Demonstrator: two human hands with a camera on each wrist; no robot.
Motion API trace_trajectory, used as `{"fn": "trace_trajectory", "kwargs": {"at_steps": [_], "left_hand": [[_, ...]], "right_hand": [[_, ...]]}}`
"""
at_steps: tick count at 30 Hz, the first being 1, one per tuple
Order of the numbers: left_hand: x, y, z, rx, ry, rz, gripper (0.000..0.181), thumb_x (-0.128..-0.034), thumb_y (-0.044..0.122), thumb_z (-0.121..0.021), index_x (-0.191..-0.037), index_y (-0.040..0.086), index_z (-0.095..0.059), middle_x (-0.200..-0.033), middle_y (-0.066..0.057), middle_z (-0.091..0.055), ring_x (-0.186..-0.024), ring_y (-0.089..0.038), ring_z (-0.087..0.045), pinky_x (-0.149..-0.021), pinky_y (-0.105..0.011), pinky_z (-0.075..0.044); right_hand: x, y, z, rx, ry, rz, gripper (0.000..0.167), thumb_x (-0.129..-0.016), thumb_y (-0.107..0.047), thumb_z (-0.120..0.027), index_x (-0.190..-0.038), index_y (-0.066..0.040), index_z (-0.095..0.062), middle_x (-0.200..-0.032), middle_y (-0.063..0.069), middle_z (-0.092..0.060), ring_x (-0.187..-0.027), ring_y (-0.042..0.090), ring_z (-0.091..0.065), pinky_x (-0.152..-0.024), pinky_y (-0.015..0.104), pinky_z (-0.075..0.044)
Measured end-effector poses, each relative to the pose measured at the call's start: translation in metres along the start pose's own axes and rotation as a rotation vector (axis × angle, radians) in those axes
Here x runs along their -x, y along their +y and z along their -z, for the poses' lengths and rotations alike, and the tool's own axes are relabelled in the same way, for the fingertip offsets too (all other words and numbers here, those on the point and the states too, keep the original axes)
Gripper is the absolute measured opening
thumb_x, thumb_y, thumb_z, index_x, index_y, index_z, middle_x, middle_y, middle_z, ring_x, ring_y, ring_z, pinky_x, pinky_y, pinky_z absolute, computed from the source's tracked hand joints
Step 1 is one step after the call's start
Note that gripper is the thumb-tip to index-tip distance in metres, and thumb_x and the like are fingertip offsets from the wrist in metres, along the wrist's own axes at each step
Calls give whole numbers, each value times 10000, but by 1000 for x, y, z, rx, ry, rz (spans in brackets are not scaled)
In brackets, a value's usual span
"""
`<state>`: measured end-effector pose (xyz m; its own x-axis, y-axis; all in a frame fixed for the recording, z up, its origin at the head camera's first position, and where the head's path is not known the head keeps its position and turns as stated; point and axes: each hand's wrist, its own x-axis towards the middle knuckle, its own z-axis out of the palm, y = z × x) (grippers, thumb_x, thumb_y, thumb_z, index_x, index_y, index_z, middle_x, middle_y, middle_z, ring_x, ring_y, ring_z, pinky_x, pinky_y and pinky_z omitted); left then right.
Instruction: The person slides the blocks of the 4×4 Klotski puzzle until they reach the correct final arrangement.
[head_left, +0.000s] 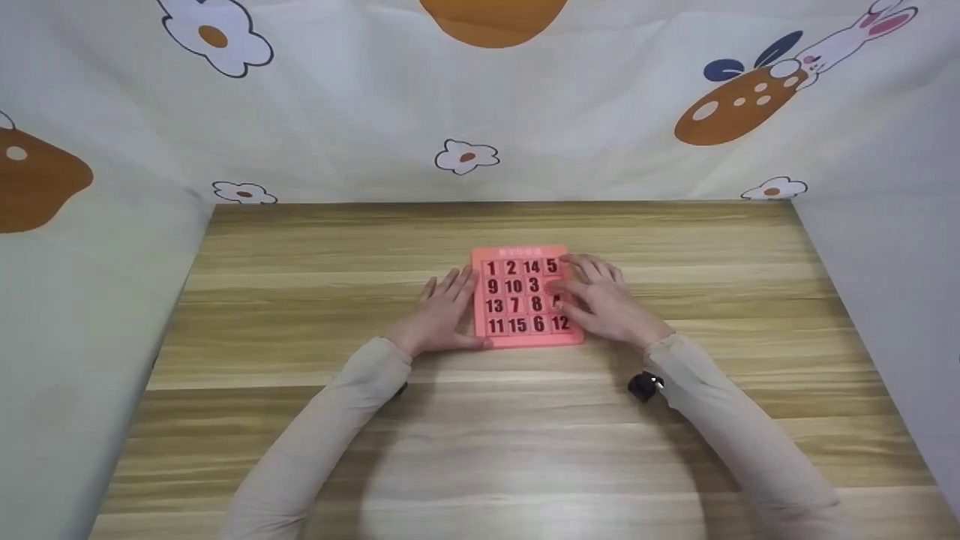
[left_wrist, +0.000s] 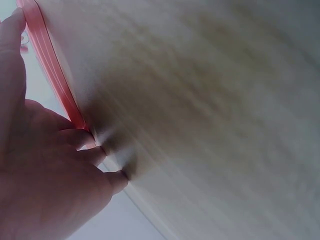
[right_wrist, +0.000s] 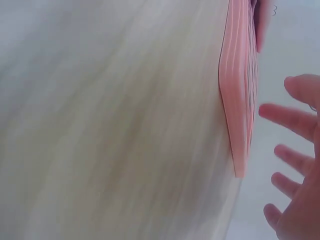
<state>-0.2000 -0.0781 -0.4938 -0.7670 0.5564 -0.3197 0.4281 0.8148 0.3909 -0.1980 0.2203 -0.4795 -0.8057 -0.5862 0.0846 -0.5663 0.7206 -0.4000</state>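
A pink sliding number puzzle (head_left: 529,341) lies flat on the table, its numbered tiles in a square grid. My left hand (head_left: 439,315) rests against its left side, fairly straight fingers along the edge and the thumb at the near left corner. In the left wrist view, the fingertips (left_wrist: 117,181) touch the tabletop beside the pink edge. My right hand (head_left: 611,304) is over the right side, fingers spread and holding nothing. Its index finger and thumb partly hide the right column's middle cells. In the right wrist view, those fingers (right_wrist: 287,120) appear apart from the puzzle's side.
The wood-grain table (head_left: 315,247) surrounds the puzzle. A patterned cloth (head_left: 360,135) hangs behind the far edge, and pale walls stand left and right. A small black device (head_left: 645,385) sits at my right wrist.
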Motion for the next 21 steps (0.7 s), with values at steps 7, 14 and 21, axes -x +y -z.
{"fn": "trace_trajectory", "kwargs": {"at_steps": [7, 14, 21], "left_hand": [[1, 0, 1, 4, 6, -2, 1192, -786, 705, -604, -1537, 53, 51, -1586, -112, 104, -1450, -287, 79, -1143, -470, 78], [1, 0, 2, 1, 8, -1, 1174, -800, 687, -609, -1540, 48, 42, -1592, -112, 96, -1452, -282, 75, -1149, -465, 74], [1, -1, 1, 1, 12, -4, 1177, -799, 685, -612, -1538, 47, 45, -1591, -112, 96, -1452, -285, 75, -1149, -465, 75]], "right_hand": [[-16, 2, -1, 41, -32, -102, 561, -969, -340, -557, -1455, -85, -439, -1547, 227, -195, -1389, 452, -159, -1093, 640, -119], [-14, 6, 0, -16, 33, -70, 287, -929, -238, -625, -1144, -62, -697, -1487, 178, -355, -1380, 404, -198, -1079, 630, -122], [-26, -3, -7, 25, -10, -53, 448, -952, -297, -579, -1368, -134, -562, -1542, 183, -254, -1383, 450, -168, -1070, 640, -131]]}}
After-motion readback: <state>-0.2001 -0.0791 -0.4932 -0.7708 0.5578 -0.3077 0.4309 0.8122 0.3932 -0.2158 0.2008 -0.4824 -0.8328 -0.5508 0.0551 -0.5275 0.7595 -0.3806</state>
